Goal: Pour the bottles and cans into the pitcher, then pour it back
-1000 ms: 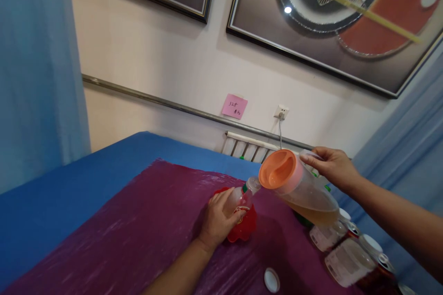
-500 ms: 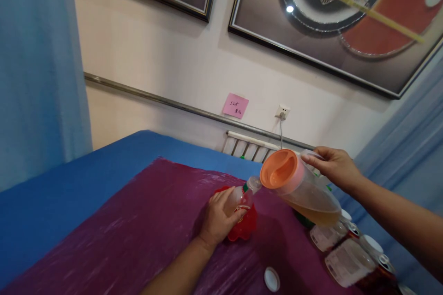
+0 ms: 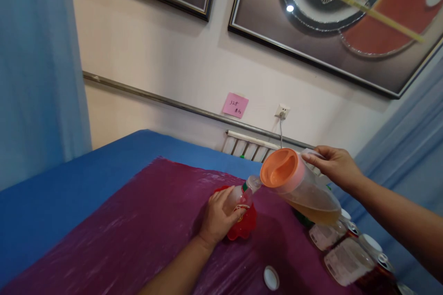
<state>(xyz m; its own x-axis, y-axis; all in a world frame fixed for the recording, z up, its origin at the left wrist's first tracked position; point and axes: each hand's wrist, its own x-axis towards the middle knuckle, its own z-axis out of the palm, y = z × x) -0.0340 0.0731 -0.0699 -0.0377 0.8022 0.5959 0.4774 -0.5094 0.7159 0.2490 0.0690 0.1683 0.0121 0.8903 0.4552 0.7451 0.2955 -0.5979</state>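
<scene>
My left hand [image 3: 218, 214] is wrapped round a clear plastic bottle [image 3: 239, 197] with a green ring at its neck, tilted a little to the right. Under and behind it is a red scalloped dish [image 3: 244, 228]. Up at the right, my right hand [image 3: 334, 165] grips the handle of a clear pitcher [image 3: 311, 196] with an orange lid [image 3: 279, 168]. The pitcher is tipped left, its lid edge at the bottle's mouth, and yellowish-brown liquid lies along its lower side. Whether liquid is flowing between them I cannot tell.
A white cap [image 3: 271, 278] lies on the purple cloth [image 3: 138, 226] over a blue surface [image 3: 31, 207]. Jars with white lids [image 3: 349, 260] and drink cans [image 3: 384, 262] stand at the right under the pitcher. Behind are a radiator [image 3: 247, 145] and a wall socket [image 3: 282, 111].
Almost nothing differs. Both hands, the bottle and the tipped pitcher keep their places.
</scene>
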